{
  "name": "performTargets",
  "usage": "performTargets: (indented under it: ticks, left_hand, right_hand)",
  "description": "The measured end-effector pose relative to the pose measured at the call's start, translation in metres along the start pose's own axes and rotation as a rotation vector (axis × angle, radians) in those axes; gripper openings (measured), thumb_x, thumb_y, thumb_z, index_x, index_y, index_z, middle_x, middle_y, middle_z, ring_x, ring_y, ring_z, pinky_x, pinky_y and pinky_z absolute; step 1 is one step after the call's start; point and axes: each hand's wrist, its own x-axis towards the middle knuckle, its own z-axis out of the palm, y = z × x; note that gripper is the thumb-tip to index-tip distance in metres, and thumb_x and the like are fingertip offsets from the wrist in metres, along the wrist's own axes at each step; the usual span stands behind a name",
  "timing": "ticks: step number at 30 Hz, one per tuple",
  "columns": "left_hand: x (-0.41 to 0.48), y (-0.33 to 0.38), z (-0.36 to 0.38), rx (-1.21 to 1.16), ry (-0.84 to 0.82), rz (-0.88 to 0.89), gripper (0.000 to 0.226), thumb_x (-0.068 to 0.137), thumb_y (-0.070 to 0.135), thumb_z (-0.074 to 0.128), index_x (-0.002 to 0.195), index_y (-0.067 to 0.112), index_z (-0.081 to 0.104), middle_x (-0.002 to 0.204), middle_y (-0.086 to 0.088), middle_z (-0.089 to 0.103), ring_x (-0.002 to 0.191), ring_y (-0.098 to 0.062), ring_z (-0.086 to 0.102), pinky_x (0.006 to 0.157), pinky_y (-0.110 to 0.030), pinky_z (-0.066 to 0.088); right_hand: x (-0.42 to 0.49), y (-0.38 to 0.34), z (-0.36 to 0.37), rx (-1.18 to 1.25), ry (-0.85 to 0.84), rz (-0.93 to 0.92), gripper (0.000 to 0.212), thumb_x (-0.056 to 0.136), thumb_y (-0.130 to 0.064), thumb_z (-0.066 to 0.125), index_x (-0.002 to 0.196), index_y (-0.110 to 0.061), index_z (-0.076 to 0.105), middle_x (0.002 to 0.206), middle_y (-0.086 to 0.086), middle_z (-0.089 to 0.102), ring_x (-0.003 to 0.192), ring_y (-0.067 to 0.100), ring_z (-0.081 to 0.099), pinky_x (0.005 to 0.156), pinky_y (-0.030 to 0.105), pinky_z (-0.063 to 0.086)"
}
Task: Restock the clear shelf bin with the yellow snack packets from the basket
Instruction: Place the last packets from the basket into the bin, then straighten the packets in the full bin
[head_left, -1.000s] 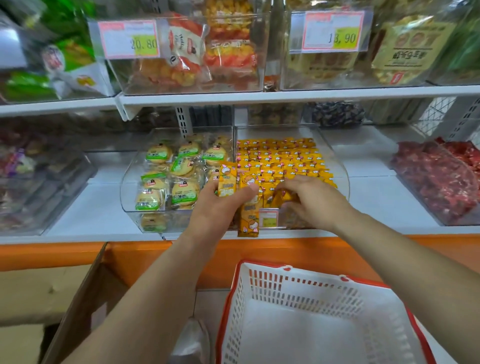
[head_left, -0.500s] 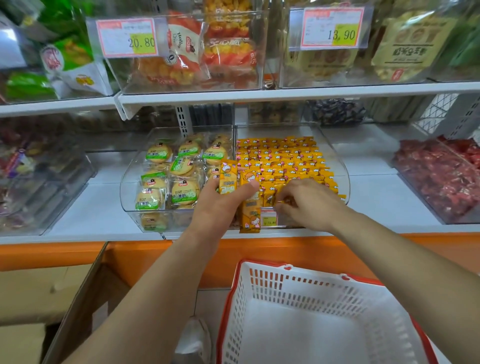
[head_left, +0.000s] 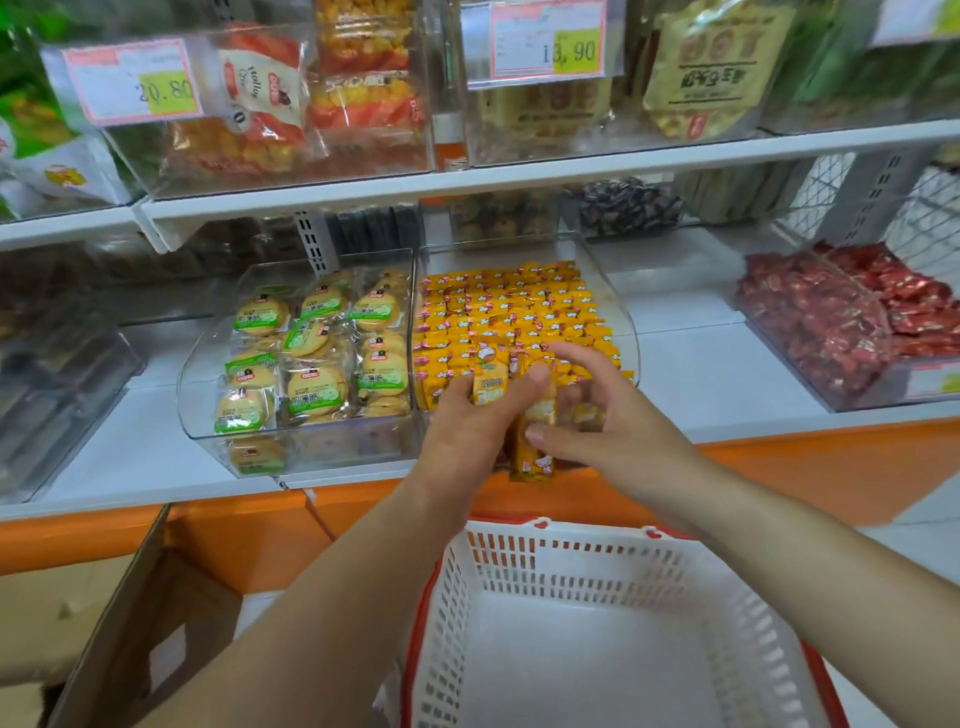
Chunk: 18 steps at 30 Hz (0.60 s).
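Prob. last handful: L grip (head_left: 465, 431) clutches a few yellow packets (head_left: 488, 382) at front of the clear bin (head_left: 623, 322), R grip (head_left: 610, 434) pinches one off the bunch, basket (head_left: 519, 577) looks empty; next, lay it flat in the front row.

The shelf bin (head_left: 621, 312) sits on the lower shelf (head_left: 727, 384), beneath the upper shelf (head_left: 467, 182) and its price-tagged bins; its left compartment holds biscuit packs (head_left: 311, 353), its right compartment the snack packets (head_left: 509, 306) in rows running front to back. At the front of the right compartment the left hand (head_left: 467, 431) meets the right hand (head_left: 608, 426), a few packets held between them over the bin's front edge. The basket (head_left: 571, 566) stands below and before the shelf, a cardboard box (head_left: 156, 597) to its left, and a bin of wrapped sweets (head_left: 831, 322) lies well apart to the right.
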Motion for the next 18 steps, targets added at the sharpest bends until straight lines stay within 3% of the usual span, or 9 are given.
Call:
performTargets:
  ticks: [2,3,5,6,8,13,16,18]
  left_hand:
    - [0.004,-0.001,0.001,-0.082,-0.013,-0.072,0.099,0.056,0.068,0.081,0.143,0.028,0.055,0.135,-0.006,0.066,0.12,-0.03,0.065,0.099,-0.053,0.054]
    - [0.005,-0.001,0.002,-0.1,-0.015,-0.078,0.072,0.066,0.06,0.08,0.131,0.032,0.066,0.127,-0.006,0.07,0.115,-0.029,0.068,0.096,-0.052,0.056]
    - [0.009,-0.005,0.004,-0.066,-0.013,-0.043,0.012,0.088,0.033,0.075,0.099,0.033,0.078,0.099,-0.004,0.079,0.088,-0.022,0.077,0.076,-0.042,0.063]
    - [0.011,-0.008,0.004,-0.015,-0.013,-0.016,0.009,0.092,0.023,0.072,0.097,0.028,0.078,0.093,-0.007,0.079,0.078,-0.021,0.077,0.065,-0.036,0.062]
    - [0.011,-0.011,0.003,0.039,-0.035,0.015,0.014,0.095,0.015,0.068,0.109,0.015,0.072,0.098,-0.015,0.078,0.076,-0.025,0.076,0.058,-0.033,0.06]
    - [0.014,-0.008,-0.008,0.103,-0.006,0.061,0.017,0.095,0.014,0.069,0.112,0.009,0.067,0.104,-0.024,0.075,0.086,-0.037,0.075,0.071,-0.048,0.064]
    - [0.016,0.004,-0.028,0.114,0.078,0.081,0.011,0.095,0.013,0.069,0.105,0.01,0.066,0.103,-0.023,0.075,0.092,-0.043,0.074,0.084,-0.06,0.058]
    - [0.018,0.01,-0.044,0.108,0.149,0.114,0.01,0.095,0.014,0.069,0.105,0.013,0.066,0.102,-0.02,0.076,0.094,-0.041,0.074,0.086,-0.06,0.057]
  right_hand:
    - [0.001,0.001,-0.008,0.18,-0.038,0.05,0.077,0.073,-0.021,0.084,0.136,-0.046,0.047,0.082,-0.008,0.057,0.081,0.016,0.069,0.069,0.032,0.056]
    - [0.002,0.001,-0.012,0.244,-0.053,0.073,0.076,0.071,-0.022,0.083,0.135,-0.045,0.049,0.079,-0.009,0.059,0.079,0.016,0.069,0.067,0.031,0.054]
    - [0.004,0.002,-0.017,0.293,-0.061,0.113,0.069,0.074,-0.02,0.08,0.133,-0.044,0.052,0.084,-0.004,0.063,0.079,0.018,0.071,0.069,0.033,0.055]
    - [0.005,0.003,-0.019,0.298,-0.059,0.129,0.066,0.078,-0.018,0.079,0.133,-0.042,0.052,0.088,-0.001,0.066,0.081,0.02,0.072,0.071,0.035,0.056]
    - [0.005,0.004,-0.021,0.301,-0.057,0.153,0.065,0.081,-0.015,0.078,0.135,-0.035,0.05,0.09,0.0,0.07,0.084,0.022,0.073,0.073,0.036,0.057]
    - [0.01,0.006,-0.023,0.344,-0.033,0.178,0.048,0.087,-0.017,0.073,0.131,-0.026,0.056,0.108,0.016,0.072,0.089,0.026,0.074,0.071,0.04,0.058]
    - [0.014,0.006,-0.026,0.35,0.056,0.188,0.04,0.091,-0.018,0.068,0.129,-0.019,0.056,0.091,0.01,0.076,0.075,0.023,0.074,0.068,0.037,0.058]
    - [0.015,0.006,-0.027,0.316,0.138,0.14,0.039,0.091,-0.015,0.069,0.127,-0.017,0.055,0.086,0.01,0.075,0.071,0.023,0.074,0.069,0.036,0.06]
